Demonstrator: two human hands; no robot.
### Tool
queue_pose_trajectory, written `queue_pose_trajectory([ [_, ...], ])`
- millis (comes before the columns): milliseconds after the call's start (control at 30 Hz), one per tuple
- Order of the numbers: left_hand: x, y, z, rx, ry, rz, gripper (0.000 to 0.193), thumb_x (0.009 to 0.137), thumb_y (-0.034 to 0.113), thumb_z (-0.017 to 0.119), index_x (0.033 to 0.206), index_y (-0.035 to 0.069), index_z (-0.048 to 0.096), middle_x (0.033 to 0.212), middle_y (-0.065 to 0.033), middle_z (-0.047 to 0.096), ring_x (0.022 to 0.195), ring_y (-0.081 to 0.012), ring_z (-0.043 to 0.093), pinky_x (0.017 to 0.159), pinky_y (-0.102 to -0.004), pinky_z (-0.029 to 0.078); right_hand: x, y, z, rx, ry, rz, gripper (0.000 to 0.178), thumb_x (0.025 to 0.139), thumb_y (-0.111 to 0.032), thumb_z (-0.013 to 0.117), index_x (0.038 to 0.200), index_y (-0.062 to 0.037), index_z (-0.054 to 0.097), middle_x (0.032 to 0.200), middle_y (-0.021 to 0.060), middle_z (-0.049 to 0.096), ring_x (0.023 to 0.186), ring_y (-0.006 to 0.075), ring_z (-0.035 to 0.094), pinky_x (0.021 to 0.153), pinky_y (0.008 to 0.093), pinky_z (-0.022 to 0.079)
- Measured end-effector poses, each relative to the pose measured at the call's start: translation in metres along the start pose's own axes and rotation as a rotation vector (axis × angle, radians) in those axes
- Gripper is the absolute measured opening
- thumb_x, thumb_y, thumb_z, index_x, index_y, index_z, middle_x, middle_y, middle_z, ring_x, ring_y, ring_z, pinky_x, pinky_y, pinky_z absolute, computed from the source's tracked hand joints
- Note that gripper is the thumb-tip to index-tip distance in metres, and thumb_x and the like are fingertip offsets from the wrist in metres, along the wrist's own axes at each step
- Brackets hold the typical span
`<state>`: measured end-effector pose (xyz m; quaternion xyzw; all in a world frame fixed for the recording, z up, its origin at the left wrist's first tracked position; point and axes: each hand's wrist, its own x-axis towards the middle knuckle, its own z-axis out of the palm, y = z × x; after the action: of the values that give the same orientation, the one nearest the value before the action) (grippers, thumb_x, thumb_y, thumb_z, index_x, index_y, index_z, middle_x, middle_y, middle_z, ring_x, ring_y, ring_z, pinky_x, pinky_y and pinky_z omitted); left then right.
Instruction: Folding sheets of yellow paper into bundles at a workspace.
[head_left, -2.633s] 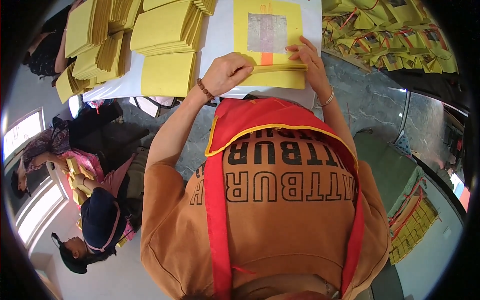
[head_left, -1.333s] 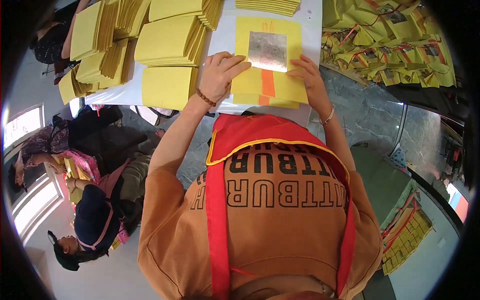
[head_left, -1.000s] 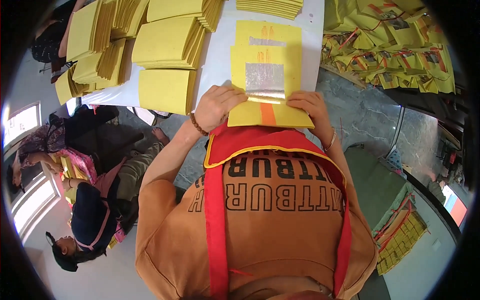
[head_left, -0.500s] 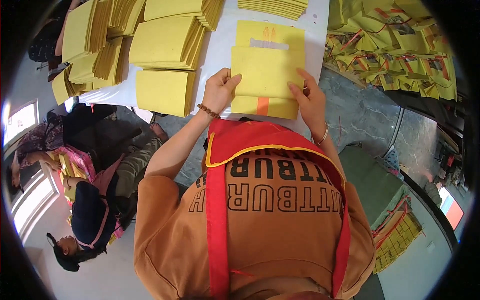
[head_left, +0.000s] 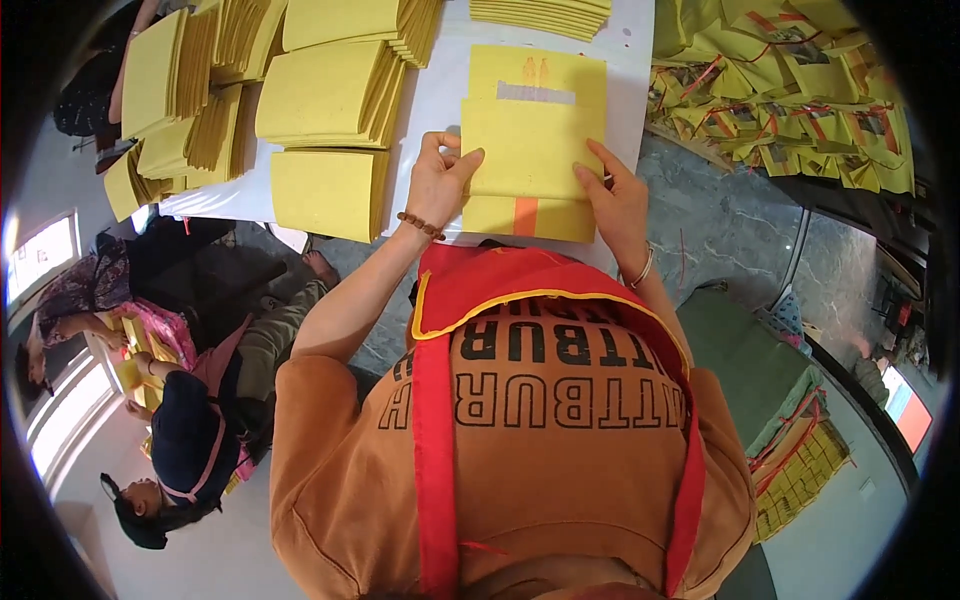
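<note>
On the white table in front of me lies a yellow paper sheet [head_left: 535, 148], over a further yellow layer that shows above and below it. The upper layer [head_left: 560, 68] bears small orange printed figures and a silvery-grey strip. An orange strip [head_left: 525, 215] runs down the lower one. At the sheet's left edge my left hand [head_left: 440, 180] grips with the thumb on top and the other fingers bent beneath or behind. My right hand [head_left: 615, 198] pinches the right edge between thumb and fingers.
Folded yellow paper stacks [head_left: 325, 95] crowd the table's left side. Another stack [head_left: 540, 15] sits beyond the sheet. Heaped yellow paper bundles with red ties [head_left: 790, 90] lie at the far right. Two people are at the left, one in a dark top [head_left: 190, 430]. A green-covered surface [head_left: 735, 360] is at right.
Both hands keep hold of the yellow paper sheet's edges, with only slight shifts of the fingers. The whole view has moved a little. At the left, a person's hands have moved over yellow paper.
</note>
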<state>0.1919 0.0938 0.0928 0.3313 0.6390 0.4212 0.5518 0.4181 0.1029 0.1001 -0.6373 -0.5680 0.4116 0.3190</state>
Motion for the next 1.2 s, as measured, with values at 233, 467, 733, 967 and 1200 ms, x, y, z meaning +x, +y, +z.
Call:
queue_pose_trajectory([
  [233, -0.018, 0.034, 0.015, 0.963, 0.259, 0.897, 0.035, 0.079, 0.024, 0.065, 0.106, 0.007, 0.052, 0.099, -0.0104, 0.056, 0.092, -0.0244, 0.052, 0.079, -0.0417, 0.038, 0.000, -0.004, -0.002, -0.027, 0.008, 0.004, 0.037, 0.077, -0.019, 0.065, 0.112, -0.0049, 0.061, 0.068, 0.0113, 0.059, 0.054, 0.0137, 0.048, 0.053, 0.0279, 0.041],
  [467, -0.007, 0.015, 0.044, 1.231, -0.135, 0.947, 0.054, 0.081, 0.046, 0.056, 0.123, 0.013, 0.049, 0.129, -0.0122, 0.043, 0.122, -0.0320, 0.034, 0.099, -0.0478, 0.024, 0.002, 0.007, 0.005, 0.030, 0.039, -0.100, 0.038, 0.081, -0.015, 0.065, 0.117, -0.0042, 0.059, 0.057, -0.0027, 0.048, 0.052, 0.0032, 0.039, 0.046, 0.0191, 0.033],
  [733, -0.001, 0.004, 0.046, 1.291, -0.153, 0.904, 0.058, 0.078, 0.048, 0.057, 0.123, 0.014, 0.049, 0.132, -0.0107, 0.039, 0.124, -0.0316, 0.031, 0.099, -0.0525, 0.022, 0.003, -0.029, 0.012, -0.630, 0.114, -0.515, 0.048, 0.079, -0.031, 0.063, 0.123, -0.0144, 0.053, 0.127, 0.0088, 0.047, 0.114, 0.0213, 0.044, 0.093, 0.0454, 0.032],
  [967, 0.001, 0.002, 0.046, 1.242, -0.205, 0.844, 0.059, 0.074, 0.034, 0.061, 0.127, 0.012, 0.044, 0.135, -0.0106, 0.036, 0.128, -0.0332, 0.028, 0.102, -0.0529, 0.017, 0.017, -0.015, 0.031, -0.550, -0.143, -0.572, 0.054, 0.088, -0.037, 0.046, 0.134, -0.0099, 0.039, 0.138, 0.0080, 0.038, 0.131, 0.0240, 0.030, 0.107, 0.0489, 0.014],
  [1200, 0.005, 0.005, 0.033, 0.907, -0.268, 0.786, 0.052, 0.077, 0.028, 0.059, 0.124, 0.009, 0.046, 0.135, -0.0121, 0.037, 0.127, -0.0346, 0.028, 0.103, -0.0492, 0.017, 0.018, -0.010, 0.036, -0.472, -0.171, -0.472, 0.055, 0.091, -0.037, 0.038, 0.137, -0.0093, 0.032, 0.141, 0.0054, 0.036, 0.133, 0.0229, 0.026, 0.109, 0.0470, 0.010],
])
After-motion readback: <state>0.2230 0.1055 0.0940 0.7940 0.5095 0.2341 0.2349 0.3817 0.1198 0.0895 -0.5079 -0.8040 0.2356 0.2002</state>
